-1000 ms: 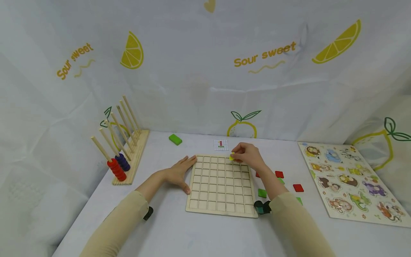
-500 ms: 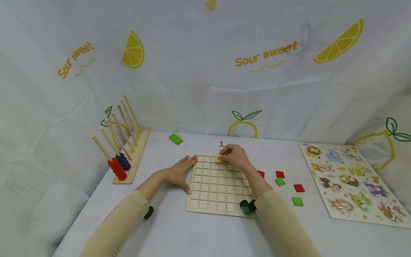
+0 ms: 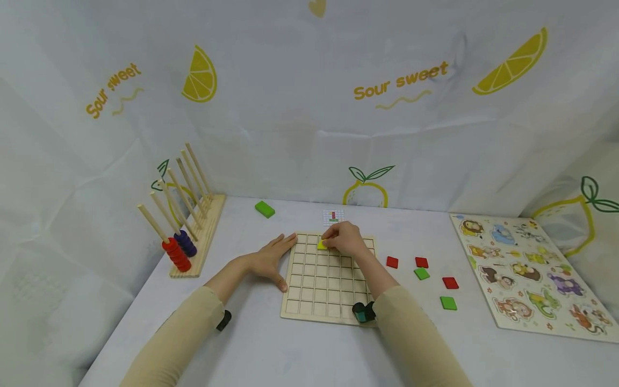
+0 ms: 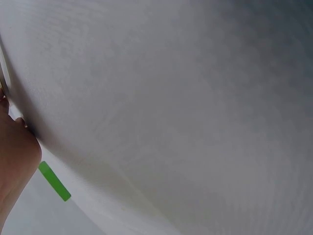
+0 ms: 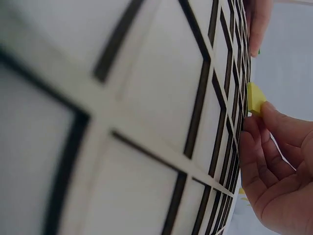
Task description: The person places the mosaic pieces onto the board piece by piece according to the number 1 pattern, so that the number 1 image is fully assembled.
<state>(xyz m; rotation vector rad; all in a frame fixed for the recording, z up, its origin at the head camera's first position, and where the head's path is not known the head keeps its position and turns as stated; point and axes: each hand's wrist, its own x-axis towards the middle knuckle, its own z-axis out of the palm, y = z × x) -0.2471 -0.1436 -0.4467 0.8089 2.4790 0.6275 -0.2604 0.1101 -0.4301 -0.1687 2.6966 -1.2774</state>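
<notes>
A wooden grid board (image 3: 321, 309) with square cells lies in the middle of the table. My right hand (image 3: 344, 239) pinches a yellow square tile (image 3: 321, 245) over the board's far rows, left of its middle. The right wrist view shows the yellow tile (image 5: 255, 98) tilted at the board's surface, with thumb and fingers at its edge. My left hand (image 3: 268, 262) lies spread along the board's left side, fingertips at the far left corner and thumb at the left edge. Just beyond the board lies a small printed pattern card (image 3: 333, 217), its lower right close to my right hand.
Several red and green tiles, among them a red tile (image 3: 392, 262) and a green tile (image 3: 448, 303), lie right of the board. An animal puzzle (image 3: 529, 274) is at far right. A peg rack (image 3: 210, 228) with rings stands left; a green block (image 3: 264, 209) lies behind.
My right hand has moved left across the board's far rows with the yellow tile, then slightly nearer. Tiles on the right have come into view. My left hand stays put.
</notes>
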